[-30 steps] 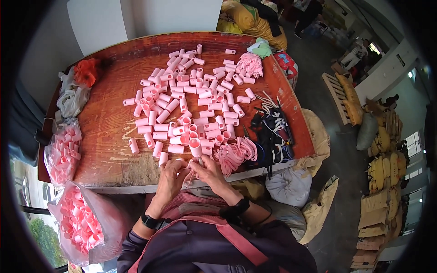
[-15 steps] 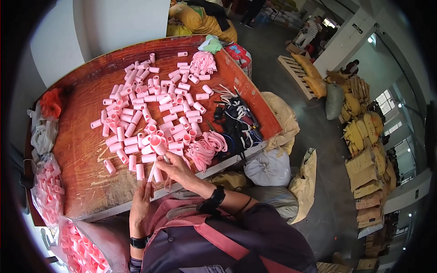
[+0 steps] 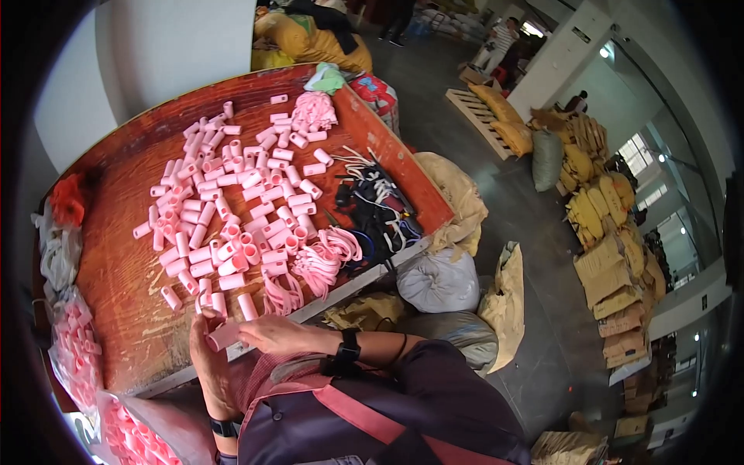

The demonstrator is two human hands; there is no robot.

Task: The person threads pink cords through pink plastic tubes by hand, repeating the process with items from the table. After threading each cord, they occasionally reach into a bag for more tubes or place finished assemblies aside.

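Three plastic bags reach my feed along the left edge: a white one (image 3: 58, 256), a clear one of pink tubes (image 3: 75, 341) below it, and a fuller bag (image 3: 124, 446) at lower left. Next comes the worn red-brown table (image 3: 128, 341), its back rim curving under a pale wall (image 3: 178, 70) at upper left. Loose pink pieces (image 3: 203, 269) cover its middle. At lower left of centre, I see one pink tube (image 3: 223, 338) between the hands: the right hand (image 3: 279, 335) is clamped on its right end; the left hand (image 3: 208, 358) meets the other end, its grip unclear to me. Pink cords (image 3: 316, 267) lie right of these, then dark gear (image 3: 380, 211) near the table's right rim. Further right, I get a white sack (image 3: 439, 280), grey floor (image 3: 542, 372), a pallet (image 3: 474, 115) at upper right, and stacked yellow and brown sacks (image 3: 608, 267).
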